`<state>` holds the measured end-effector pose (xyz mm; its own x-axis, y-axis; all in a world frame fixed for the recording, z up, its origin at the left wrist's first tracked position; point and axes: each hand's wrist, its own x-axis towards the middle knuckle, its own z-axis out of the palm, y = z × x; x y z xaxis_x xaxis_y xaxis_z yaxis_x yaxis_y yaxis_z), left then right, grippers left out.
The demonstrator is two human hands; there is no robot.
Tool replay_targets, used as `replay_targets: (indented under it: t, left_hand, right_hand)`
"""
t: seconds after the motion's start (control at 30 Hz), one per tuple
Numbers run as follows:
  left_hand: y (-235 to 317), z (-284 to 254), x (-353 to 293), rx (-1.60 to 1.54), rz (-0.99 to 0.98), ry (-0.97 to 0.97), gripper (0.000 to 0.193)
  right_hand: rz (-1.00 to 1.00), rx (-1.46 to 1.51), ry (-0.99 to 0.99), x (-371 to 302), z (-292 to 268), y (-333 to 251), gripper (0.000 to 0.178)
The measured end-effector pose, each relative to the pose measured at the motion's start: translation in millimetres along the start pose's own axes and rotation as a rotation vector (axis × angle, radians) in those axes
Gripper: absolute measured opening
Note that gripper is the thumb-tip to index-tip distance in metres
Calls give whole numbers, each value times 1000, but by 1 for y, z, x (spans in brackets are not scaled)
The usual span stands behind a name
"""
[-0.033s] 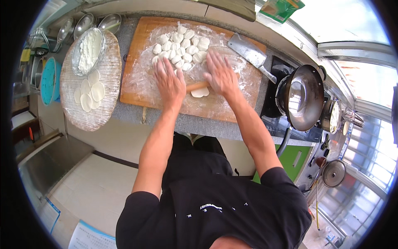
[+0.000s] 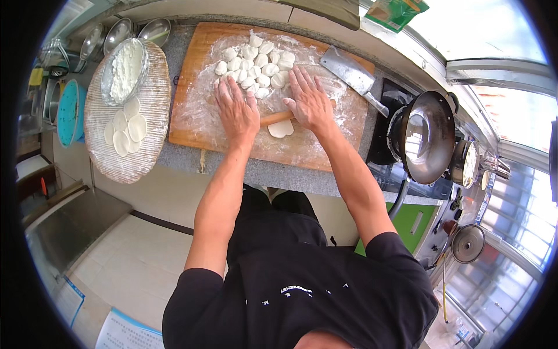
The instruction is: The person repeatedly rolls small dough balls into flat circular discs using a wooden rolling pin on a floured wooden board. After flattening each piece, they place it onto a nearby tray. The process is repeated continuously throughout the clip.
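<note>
My left hand point(image 2: 237, 113) lies flat, fingers stretched out, over the left end of a wooden rolling pin point(image 2: 275, 118). My right hand point(image 2: 311, 103) rests open on the pin toward its other end, palm down. Between the two hands a flat piece of dough point(image 2: 281, 129) shows on the near side of the pin; whether more of it lies beneath the pin is hidden. Just beyond my fingertips sits a cluster of small floured dough pieces point(image 2: 254, 71). All of this is on a flour-dusted wooden board point(image 2: 192, 122).
A cleaver point(image 2: 349, 71) lies at the board's right, beside a wok point(image 2: 430, 136) on the stove. To the left, a round ridged board point(image 2: 154, 116) carries a bowl of flour point(image 2: 125, 71) and several rolled wrappers point(image 2: 136, 128). A blue-green basin point(image 2: 68, 113) stands farther left.
The rolling pin and my right hand have shifted very slightly away from me. The dough piece has stayed in about the same place.
</note>
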<state>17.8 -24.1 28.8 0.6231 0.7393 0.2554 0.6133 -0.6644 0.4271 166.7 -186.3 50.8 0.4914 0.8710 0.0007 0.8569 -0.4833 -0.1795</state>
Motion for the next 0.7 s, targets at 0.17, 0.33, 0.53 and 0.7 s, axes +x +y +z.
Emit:
replay_targets:
  t: [0.17,0.33,0.53,0.7]
  left_hand:
    - [1,-12,-50,11,82,-156,81]
    - [3,-48,-108,25,273,-433,90]
    - [16,-63,-89,-122,408,-457,77]
    - [14,-36,-63,-378,539,-477,30]
  right_hand:
    - [-28,-39,-48,-44,-4,-5,94]
    - [27,6,-104,-107,-7,-21,104]
    - [26,-1,-117,-103,-16,-22,110]
    - [32,32,-97,-96,-19,-24,110]
